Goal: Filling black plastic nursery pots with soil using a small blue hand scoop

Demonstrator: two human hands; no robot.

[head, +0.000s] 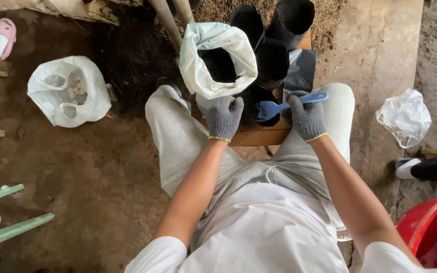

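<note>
**Soil work over a dirt floor**

A bare earth floor, damp and dark, with a low wooden bench [259,135] between the seated person's knees. The right hand [305,117] (gloved in grey knit) has its fingers curled fully around the handle of a blue scoop [279,107], whose blade sits over the mouth of a small black grow bag [264,103] on the bench. The left hand [223,116] has its fingers bent over that bag's left rim, just near of a white sack of dark soil [218,58]. More black bags [284,30] stand farther off.

The bag is limp: if the left fingers slacken, its mouth could fold and the scoop's soil would likely spill onto the bench.
</note>
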